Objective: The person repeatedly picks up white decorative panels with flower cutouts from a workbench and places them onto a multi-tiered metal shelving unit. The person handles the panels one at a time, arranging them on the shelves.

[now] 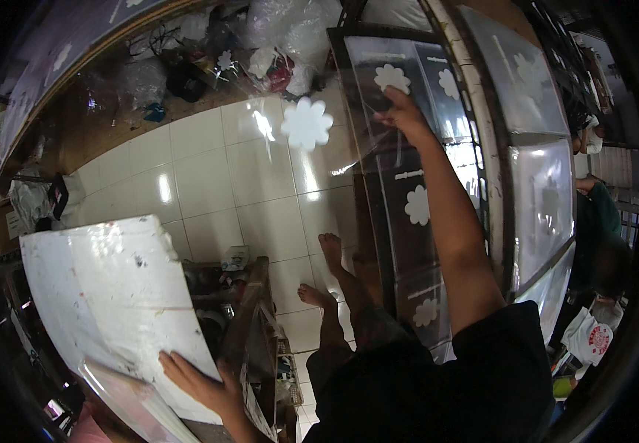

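My right hand (406, 117) is stretched far out to the right, its thumb and fingers closed on the edge of a clear plastic sheet. The sheet carries a white scalloped flower print (307, 124) and spreads leftward over the floor, see-through and glossy. Just under that hand is a dark rack (367, 173) bearing more clear sheets with white flowers, such as this flower print (418, 204). At the lower left, my left hand (200, 385) rests on the edge of a stained white board (112, 284), fingers extended. A stack of clear plastic (131, 399) lies on the board beside it.
Another rack tier with clear printed sheets (542, 210) stands farther right. Bundled plastic (282, 37) and a black object (186, 81) sit on a shelf at the back. A wooden stand (256, 295) is below the board. Another person (603, 221) is at the far right.
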Motion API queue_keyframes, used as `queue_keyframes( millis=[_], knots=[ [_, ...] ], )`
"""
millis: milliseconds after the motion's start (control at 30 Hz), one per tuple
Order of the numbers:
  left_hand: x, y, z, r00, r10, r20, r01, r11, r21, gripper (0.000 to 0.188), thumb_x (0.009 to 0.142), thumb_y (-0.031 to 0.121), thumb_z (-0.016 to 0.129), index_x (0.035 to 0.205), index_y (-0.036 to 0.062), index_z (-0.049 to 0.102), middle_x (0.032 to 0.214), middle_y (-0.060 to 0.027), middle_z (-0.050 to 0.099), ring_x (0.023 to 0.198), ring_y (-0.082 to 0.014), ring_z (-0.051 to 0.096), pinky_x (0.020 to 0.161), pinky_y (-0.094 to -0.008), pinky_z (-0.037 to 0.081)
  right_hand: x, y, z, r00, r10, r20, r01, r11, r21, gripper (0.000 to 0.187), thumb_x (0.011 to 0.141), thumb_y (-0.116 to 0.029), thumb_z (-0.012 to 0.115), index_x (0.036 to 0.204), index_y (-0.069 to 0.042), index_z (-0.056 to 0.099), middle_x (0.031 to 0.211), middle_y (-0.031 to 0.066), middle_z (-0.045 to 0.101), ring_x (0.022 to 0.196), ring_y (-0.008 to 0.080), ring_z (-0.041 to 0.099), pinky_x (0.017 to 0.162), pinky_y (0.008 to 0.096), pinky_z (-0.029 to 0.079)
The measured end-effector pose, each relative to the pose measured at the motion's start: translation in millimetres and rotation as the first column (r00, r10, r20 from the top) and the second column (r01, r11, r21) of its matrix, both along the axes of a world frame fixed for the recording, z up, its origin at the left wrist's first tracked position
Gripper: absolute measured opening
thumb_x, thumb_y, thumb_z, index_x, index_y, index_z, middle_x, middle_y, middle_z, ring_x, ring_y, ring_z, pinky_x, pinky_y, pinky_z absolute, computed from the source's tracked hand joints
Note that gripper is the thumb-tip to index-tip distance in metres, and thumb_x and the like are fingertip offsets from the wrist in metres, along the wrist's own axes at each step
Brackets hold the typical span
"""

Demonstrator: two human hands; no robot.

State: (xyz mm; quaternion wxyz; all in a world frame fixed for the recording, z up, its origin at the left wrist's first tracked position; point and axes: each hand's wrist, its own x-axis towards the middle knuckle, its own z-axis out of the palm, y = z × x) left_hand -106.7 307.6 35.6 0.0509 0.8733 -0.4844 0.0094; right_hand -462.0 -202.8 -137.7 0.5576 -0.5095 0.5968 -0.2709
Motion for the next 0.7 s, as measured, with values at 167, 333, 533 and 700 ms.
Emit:
queue_keyframes(
  millis=[167, 333, 533, 700],
  knots=[
    [-4.5, -7.8, 2.6, 0.999, 0.051, -0.011, -0.051, 0.999, 0.016, 0.078, 0.099, 0.049, 0.054, 0.151, -0.0046, 0.031, 0.158, -0.0298, 0.026, 0.146, -0.0472, 0.026, 0.119, -0.0558, 0.019, -37.9, -26.0, -56.2, 0.897, -0.402, 0.186, 0.417, 0.907, -0.051, 0.082, 0.082, 0.010, 0.066, 0.154, -0.006, 0.029, 0.157, 0.0125, 0.032, 0.110, 0.0250, 0.064, 0.084, 0.0319, 0.052],
    [-5.6, -20.4, 11.3, 0.998, 0.045, 0.044, -0.048, 0.996, 0.078, 0.081, 0.097, 0.052, 0.053, 0.149, -0.0077, 0.035, 0.151, -0.0325, 0.037, 0.139, -0.0505, 0.036, 0.114, -0.0596, 0.029, -83.4, -22.8, -125.6, 0.690, -0.690, 0.221, 0.713, 0.700, -0.042, 0.095, 0.078, 0.010, 0.074, 0.155, -0.010, 0.022, 0.157, 0.0147, 0.028, 0.120, 0.0351, 0.057, 0.093, 0.0385, 0.053],
    [-7.8, -27.6, 14.0, 0.995, 0.027, 0.092, -0.038, 0.992, 0.119, 0.082, 0.096, 0.054, 0.053, 0.148, -0.0082, 0.037, 0.149, -0.0329, 0.039, 0.137, -0.0516, 0.039, 0.112, -0.0602, 0.031, -86.4, -1.0, -168.4, 0.464, -0.783, 0.415, 0.848, 0.528, 0.047, 0.089, 0.089, 0.011, 0.059, 0.158, -0.013, 0.009, 0.154, 0.0264, 0.025, 0.127, 0.0428, 0.052, 0.103, 0.0414, 0.051],
    [-8.4, -29.8, 13.9, 0.996, 0.032, 0.082, -0.042, 0.991, 0.124, 0.084, 0.096, 0.056, 0.053, 0.148, -0.0079, 0.035, 0.149, -0.0338, 0.038, 0.137, -0.0517, 0.038, 0.112, -0.0607, 0.031, -66.8, 0.0, -156.1, 0.362, -0.843, 0.397, 0.888, 0.442, 0.128, 0.072, 0.099, 0.004, 0.045, 0.158, -0.013, 0.008, 0.154, 0.0309, 0.024, 0.131, 0.0467, 0.048, 0.102, 0.0453, 0.050]
  ],
)
